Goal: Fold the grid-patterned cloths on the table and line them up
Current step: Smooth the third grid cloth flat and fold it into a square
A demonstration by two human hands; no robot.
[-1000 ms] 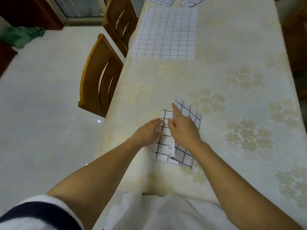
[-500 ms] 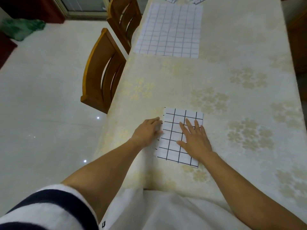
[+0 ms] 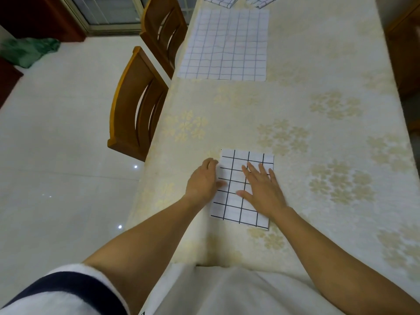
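One folded cloth lies on the counter near the edge. The right hand presses flat on it, fingers spread; the left hand rests at its left edge, fingers loosely together, gripping nothing. Beyond it, a larger cloth lies unfolded, with two more cloths behind that, so most of the folding looks left.
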